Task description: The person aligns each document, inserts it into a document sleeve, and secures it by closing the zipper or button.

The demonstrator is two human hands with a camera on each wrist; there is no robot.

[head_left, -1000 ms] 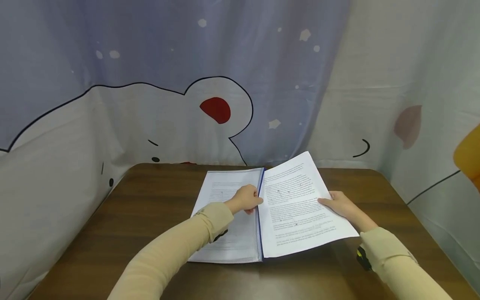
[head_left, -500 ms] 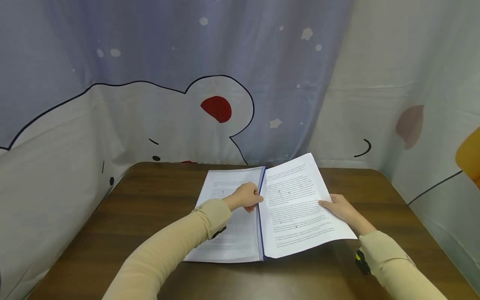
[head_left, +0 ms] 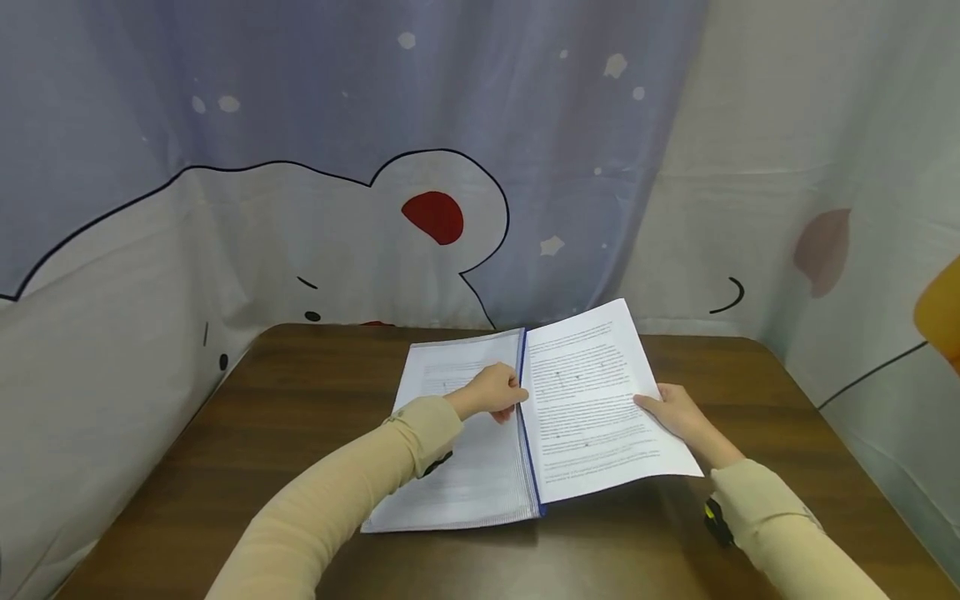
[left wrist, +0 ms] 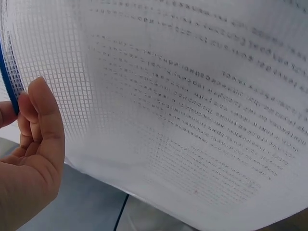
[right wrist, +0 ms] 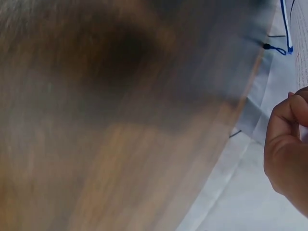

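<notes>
A translucent mesh zip pouch [head_left: 457, 492] with a blue zipper edge [head_left: 531, 454] is held above the table, and printed text shows through it in the head view. My left hand [head_left: 491, 392] pinches the zipper edge near its middle; the left wrist view shows this hand [left wrist: 41, 139] with thumb and fingers at the blue strip beside the mesh [left wrist: 62, 62]. Printed paper [head_left: 592, 400] stretches right from that edge, its left side meeting the zipper. Whether it reaches inside is hidden. My right hand [head_left: 678, 417] grips the paper's right edge, thumb on top.
The brown wooden table [head_left: 300, 400] lies under the pouch and paper. A patterned curtain [head_left: 337, 250] stands behind its far edge and along both sides. A small cord pull [right wrist: 276, 48] hangs at the zipper's end in the right wrist view.
The paper and right hand have shifted slightly left. The pouch has turned a little, its lower zipper end swinging right and its lower left corner moving left. Both hands keep their hold.
</notes>
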